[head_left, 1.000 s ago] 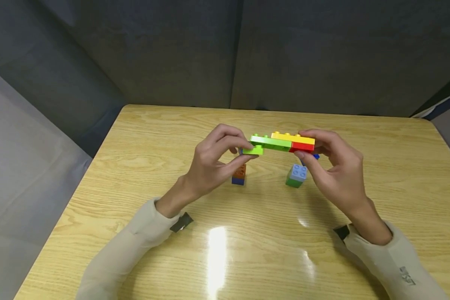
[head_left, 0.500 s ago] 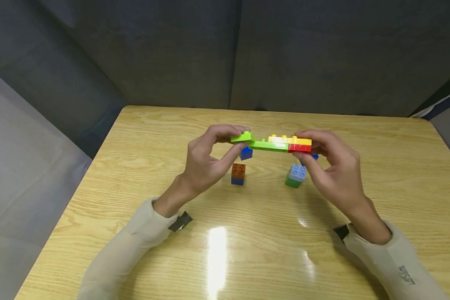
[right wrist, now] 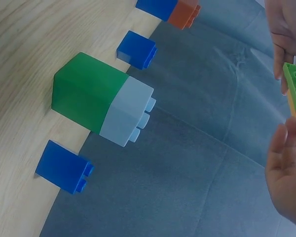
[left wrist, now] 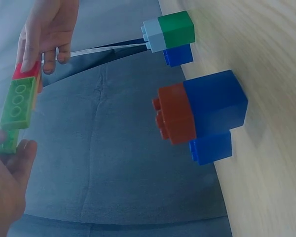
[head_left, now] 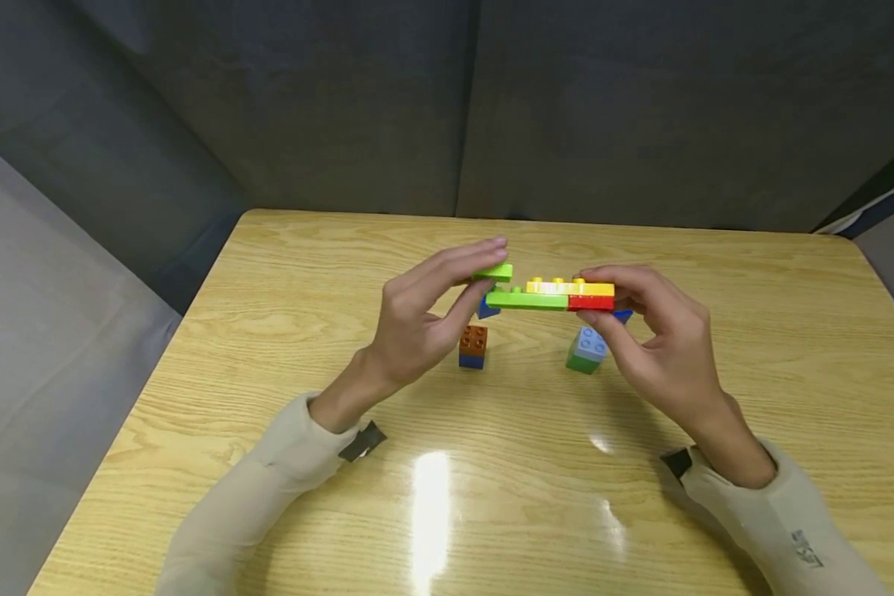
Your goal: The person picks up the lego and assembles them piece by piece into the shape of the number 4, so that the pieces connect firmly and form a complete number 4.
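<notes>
While a small lime-green plastic brick (head_left: 496,271) is pinched between the fingers and thumb of the left hand (head_left: 420,319), a long, flat green plastic brick (head_left: 527,301) is held just below it, joined to a red plastic brick (head_left: 591,303) and a studded yellow plastic brick (head_left: 566,289); these last two are gripped at their far end by the right hand (head_left: 663,339). Both hands are drawn in only to the plastic's thickness, raised over the smooth wood-grained table (head_left: 320,273). Whether the two green pieces touch cannot be told. The plastic can be judged light, rigid and hardly fragile, if slightly slippery on its glossy faces. Since the green-red seam is bridged by yellow, the joined pieces are probably best supported there, by the sides. Below, an orange-brown brick (head_left: 473,337) is stacked on a dark blue brick (head_left: 472,362), round studs uppermost.
</notes>
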The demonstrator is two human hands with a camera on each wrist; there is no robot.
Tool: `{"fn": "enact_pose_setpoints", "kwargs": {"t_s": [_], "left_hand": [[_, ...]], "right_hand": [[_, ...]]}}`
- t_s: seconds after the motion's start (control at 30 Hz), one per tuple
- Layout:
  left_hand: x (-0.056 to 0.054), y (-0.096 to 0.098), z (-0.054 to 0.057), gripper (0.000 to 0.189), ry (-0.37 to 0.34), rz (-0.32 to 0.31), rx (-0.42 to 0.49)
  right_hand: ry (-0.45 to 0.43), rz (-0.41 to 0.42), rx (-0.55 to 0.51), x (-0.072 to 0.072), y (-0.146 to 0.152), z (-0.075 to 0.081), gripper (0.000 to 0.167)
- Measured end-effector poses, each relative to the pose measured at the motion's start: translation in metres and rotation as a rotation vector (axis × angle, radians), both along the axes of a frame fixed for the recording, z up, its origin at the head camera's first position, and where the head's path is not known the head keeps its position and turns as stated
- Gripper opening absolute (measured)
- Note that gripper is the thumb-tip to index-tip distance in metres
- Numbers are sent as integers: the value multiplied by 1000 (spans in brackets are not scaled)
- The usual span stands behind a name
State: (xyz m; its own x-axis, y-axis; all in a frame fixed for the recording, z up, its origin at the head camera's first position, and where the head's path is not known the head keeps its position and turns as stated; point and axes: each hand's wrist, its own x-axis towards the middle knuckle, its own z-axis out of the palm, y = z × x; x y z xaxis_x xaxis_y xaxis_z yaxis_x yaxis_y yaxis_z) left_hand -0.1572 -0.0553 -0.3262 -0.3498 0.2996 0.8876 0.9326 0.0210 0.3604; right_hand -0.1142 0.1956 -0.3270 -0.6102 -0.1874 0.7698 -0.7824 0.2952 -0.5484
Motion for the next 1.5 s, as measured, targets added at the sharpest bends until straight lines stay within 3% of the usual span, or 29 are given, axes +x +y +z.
{"fn": "enact_pose_setpoints", "kwargs": {"t_s": [0.37, 0.53, 0.63, 0.8, 0.97, 1.17, 1.3, 1.5], "left_hand": [[3, 2, -3, 30, 12, -83, -71], [3, 3, -3, 48, 87, -19, -96], [3, 2, -4, 46, 117, 7, -110], [2, 0, -4, 36, 84, -26, -77], [1, 1, -1, 20, 70, 0, -9], [3, 2, 1, 28, 77, 25, 27], [4, 1, 0, 18, 37, -21, 10], [8, -2, 0, 38, -33, -101, -47]], "right_hand": [[4, 17, -22, 0, -1, 0, 57], [6, 21, -3, 1, -1, 0, 57], [8, 21, 9, 1, -2, 0, 57], [6, 26, 8, 2, -1, 0, 57], [-4, 40, 33, 3, -2, 0, 57], [-7, 51, 44, 4, -2, 1, 57], [-2, 47, 35, 4, -2, 0, 57], [3, 61, -18, 4, -2, -2, 58]]}}
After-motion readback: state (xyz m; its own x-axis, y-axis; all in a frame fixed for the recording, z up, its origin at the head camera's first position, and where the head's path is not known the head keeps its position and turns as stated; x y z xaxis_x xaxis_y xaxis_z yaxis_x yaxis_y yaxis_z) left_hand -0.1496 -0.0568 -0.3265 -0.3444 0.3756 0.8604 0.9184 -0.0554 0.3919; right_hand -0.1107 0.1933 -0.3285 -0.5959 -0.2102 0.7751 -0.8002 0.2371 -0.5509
